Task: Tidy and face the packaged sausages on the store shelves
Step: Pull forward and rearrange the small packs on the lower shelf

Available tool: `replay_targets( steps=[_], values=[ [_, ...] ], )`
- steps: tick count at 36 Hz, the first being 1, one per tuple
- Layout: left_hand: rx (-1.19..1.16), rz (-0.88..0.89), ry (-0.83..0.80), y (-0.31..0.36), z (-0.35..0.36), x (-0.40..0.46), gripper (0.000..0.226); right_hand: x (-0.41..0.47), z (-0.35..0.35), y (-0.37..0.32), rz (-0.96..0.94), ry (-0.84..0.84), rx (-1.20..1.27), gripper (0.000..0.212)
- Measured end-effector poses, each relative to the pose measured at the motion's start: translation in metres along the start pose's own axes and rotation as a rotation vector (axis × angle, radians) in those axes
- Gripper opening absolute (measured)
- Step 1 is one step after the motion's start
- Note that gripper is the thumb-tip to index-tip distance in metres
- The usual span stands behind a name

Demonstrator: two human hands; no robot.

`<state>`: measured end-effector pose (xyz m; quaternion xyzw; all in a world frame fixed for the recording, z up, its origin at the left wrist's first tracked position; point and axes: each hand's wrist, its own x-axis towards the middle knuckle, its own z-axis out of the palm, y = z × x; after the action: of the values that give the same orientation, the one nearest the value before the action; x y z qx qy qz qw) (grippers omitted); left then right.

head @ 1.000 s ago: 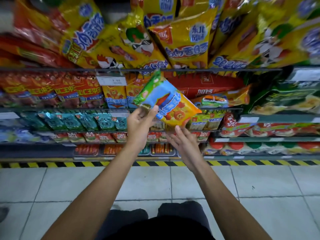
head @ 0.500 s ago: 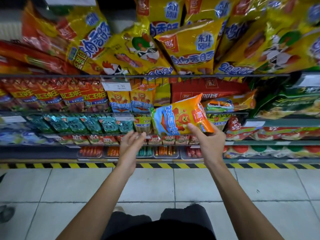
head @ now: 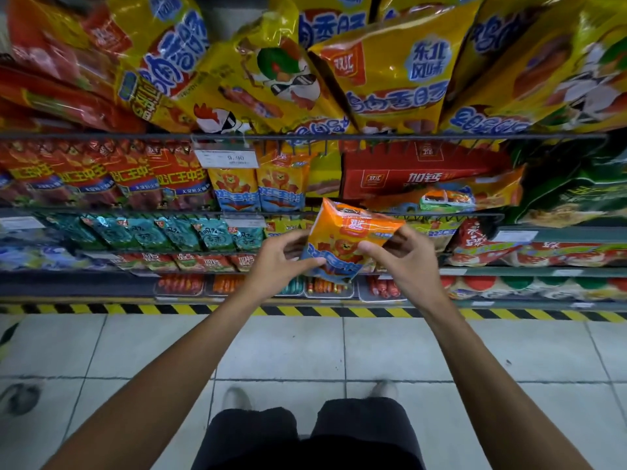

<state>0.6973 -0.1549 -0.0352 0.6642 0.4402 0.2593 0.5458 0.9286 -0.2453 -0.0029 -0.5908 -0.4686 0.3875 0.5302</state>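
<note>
An orange plastic lion-print sausage packet sits between both hands: left hand fingers pinch its lower-left edge, right hand fingers grip its right side.

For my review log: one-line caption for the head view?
Both hands, left hand and right hand, hold an orange sausage pack before stocked shelves.

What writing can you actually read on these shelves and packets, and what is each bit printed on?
"9.90": white price tag clipped to the upper wire shelf rail.
"加钙": red cardboard carton.
"东北风味": blue badge on the large yellow sausage bag.
"双汇": red logo on the orange lion-print sausage packet gripped by the left hand and right hand.
Lower shelf tags: too blurred.
</note>
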Motion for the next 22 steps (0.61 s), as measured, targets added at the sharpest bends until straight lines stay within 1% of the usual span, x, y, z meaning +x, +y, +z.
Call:
replay_targets(
  steps=[3,4,6,9,13,17,20,22],
  values=[
    [-0.063,0.033,0.057,-0.003,0.003,0.008,0.049,0.005,-0.001,0.008,0.04,-0.089,-0.008,0.052],
    [-0.09,0.047,0.08,-0.003,0.005,0.011,0.049,0.007,0.0,0.011,0.055,-0.116,-0.055,0.05],
    [-0.124,0.056,0.113,-0.004,0.008,0.019,0.049,0.012,0.003,0.017,0.079,-0.133,-0.131,0.039],
    [-0.115,0.058,0.114,-0.006,0.01,0.035,0.051,0.026,0.006,0.026,0.049,-0.049,-0.16,0.025],
    [-0.059,0.135,0.102,-0.004,0.005,0.062,0.054,0.054,0.009,0.035,-0.057,0.063,-0.165,0.025],
    [0.087,0.189,0.145,-0.003,-0.002,0.086,0.057,0.076,0.015,0.039,-0.152,0.137,-0.17,0.028],
    [0.208,0.318,0.204,-0.003,-0.004,0.095,0.043,0.089,0.018,0.041,-0.189,0.153,-0.158,0.033],
    [0.259,0.332,0.256,-0.002,-0.003,0.1,0.038,0.096,0.02,0.043,-0.194,0.154,-0.163,0.034]
  ],
)
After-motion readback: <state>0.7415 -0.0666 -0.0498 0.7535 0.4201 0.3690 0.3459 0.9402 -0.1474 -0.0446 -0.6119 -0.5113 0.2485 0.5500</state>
